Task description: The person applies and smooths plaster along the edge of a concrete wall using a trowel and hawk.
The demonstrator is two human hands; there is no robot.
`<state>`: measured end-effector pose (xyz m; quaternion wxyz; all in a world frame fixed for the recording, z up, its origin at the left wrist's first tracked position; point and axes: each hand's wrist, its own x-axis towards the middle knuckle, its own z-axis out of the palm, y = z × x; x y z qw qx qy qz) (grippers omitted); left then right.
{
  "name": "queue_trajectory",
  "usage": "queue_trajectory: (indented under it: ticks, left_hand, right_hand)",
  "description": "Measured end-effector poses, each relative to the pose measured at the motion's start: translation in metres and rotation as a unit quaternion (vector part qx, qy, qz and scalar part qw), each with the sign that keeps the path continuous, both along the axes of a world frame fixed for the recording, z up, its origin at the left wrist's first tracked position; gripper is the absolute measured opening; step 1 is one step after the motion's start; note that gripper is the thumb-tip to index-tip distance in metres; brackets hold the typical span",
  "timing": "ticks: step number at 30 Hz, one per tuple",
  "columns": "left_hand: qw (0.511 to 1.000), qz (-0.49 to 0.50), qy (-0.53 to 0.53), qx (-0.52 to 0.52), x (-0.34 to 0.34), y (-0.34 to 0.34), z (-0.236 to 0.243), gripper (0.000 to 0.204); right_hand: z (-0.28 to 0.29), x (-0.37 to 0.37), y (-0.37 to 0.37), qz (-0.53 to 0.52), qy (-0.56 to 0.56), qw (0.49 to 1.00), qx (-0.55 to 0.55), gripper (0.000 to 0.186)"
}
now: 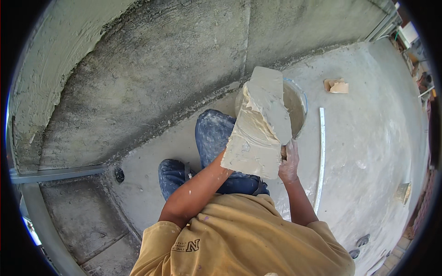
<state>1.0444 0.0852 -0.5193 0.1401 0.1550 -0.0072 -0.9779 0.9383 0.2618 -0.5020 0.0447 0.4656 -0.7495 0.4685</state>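
Note:
Wet, pale grey plaster (255, 124) coats two flat plastering tools that meet in front of me. The lower one, a broad board like a hawk (251, 158), lies over the end of my left forearm and hides my left hand. The upper one is a flat trowel blade (271, 99), slanting away over a bucket. My right hand (289, 163), smeared with plaster, is closed round a brownish handle at the tools' right edge, apparently the trowel's. Behind the blade, the bucket (301, 112) stands on the floor, partly covered, with grey residue on its inner wall.
A rough concrete wall (161, 78) runs along the far side, with fresh plaster (69, 50) at its left. On the floor (368, 138) lie a long pale strip (321, 152) and a torn cardboard piece (337, 86). A metal rail (60, 174) crosses at left.

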Motion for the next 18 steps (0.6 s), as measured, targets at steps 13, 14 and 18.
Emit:
queue_trajectory:
  ticks: [13, 14, 18]
  left_hand:
    - [0.977, 0.199, 0.014, -0.074, 0.055, -0.044, 0.064, 0.040]
    - [0.965, 0.245, 0.019, -0.092, 0.055, -0.037, 0.066, 0.041]
    - [0.900, 0.408, 0.033, -0.152, 0.100, -0.014, 0.070, 0.041]
  right_hand:
    - [-0.022, -0.045, 0.063, -0.042, -0.002, 0.976, 0.216, 0.046]
    - [-0.026, -0.045, 0.066, -0.051, -0.031, 0.977, 0.206, 0.048]
    - [-0.025, -0.036, 0.051, -0.064, -0.197, 0.955, 0.210, 0.047]
